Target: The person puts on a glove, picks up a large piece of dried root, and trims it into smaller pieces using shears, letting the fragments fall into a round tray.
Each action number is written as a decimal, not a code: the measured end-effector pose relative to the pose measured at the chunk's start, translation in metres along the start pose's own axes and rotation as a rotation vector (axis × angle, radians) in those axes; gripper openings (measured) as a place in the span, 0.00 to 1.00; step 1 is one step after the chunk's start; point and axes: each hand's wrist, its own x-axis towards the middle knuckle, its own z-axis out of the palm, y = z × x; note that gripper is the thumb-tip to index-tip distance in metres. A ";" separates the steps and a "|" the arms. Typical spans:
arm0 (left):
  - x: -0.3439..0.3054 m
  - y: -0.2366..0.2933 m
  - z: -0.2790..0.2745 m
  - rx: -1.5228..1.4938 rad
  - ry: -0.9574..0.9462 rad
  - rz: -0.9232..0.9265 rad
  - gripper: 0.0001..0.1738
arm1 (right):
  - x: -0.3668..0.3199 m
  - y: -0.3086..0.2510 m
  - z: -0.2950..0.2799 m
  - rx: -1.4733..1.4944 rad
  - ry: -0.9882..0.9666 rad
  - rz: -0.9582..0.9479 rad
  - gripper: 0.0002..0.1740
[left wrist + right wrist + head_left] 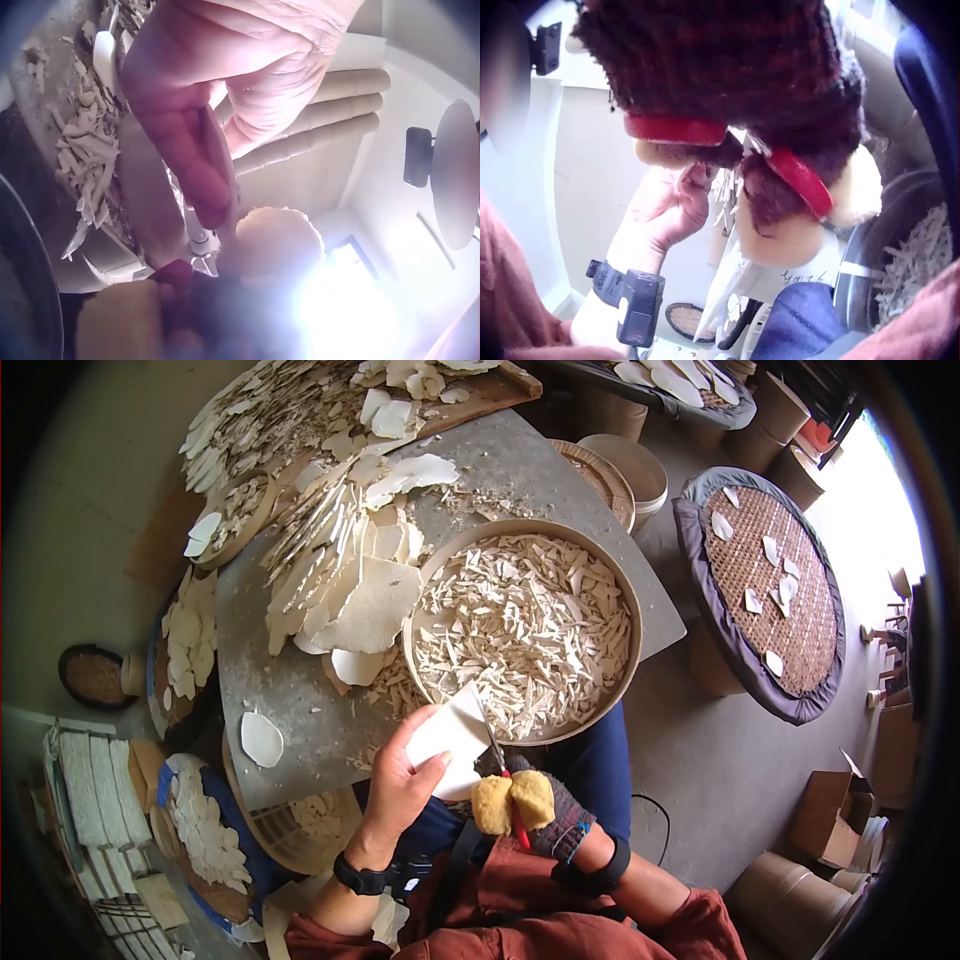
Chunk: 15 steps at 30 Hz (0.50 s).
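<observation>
Between its thumb and fingers, my bare left hand [400,778] pinches a flat white piece [452,736] over the near edge of a round tray [637,635]. My right hand [563,815], in a dark knitted glove, grips scissors [492,732] with red handles [676,129]. Yellow foam pads [532,798] wrap parts of this hand's fingers. The scissor blades lie along the right edge of the white piece. Pale cut strips [530,625] fill much of the tray, just beyond both hands. In the left wrist view, fingers hide part of the piece.
A stack of large pale sheets [365,605] leans left of the tray on the grey table [310,735]. One loose sheet [262,739] lies near the table's left edge. At right stands a round woven tray [800,620] with several pale pieces. Cardboard boxes [832,815] sit at lower right.
</observation>
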 end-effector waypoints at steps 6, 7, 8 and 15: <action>-0.003 -0.003 0.005 -0.057 0.031 -0.024 0.27 | -0.005 -0.001 0.006 0.339 0.025 0.228 0.18; -0.003 -0.003 0.004 -0.068 0.022 -0.020 0.27 | -0.005 -0.004 0.007 0.463 0.058 0.248 0.18; -0.003 -0.004 0.003 -0.079 0.015 -0.014 0.27 | -0.004 -0.005 0.005 0.359 0.029 0.219 0.19; -0.008 0.008 -0.013 -0.029 -0.197 -0.039 0.29 | -0.005 0.020 0.005 0.377 0.033 0.202 0.21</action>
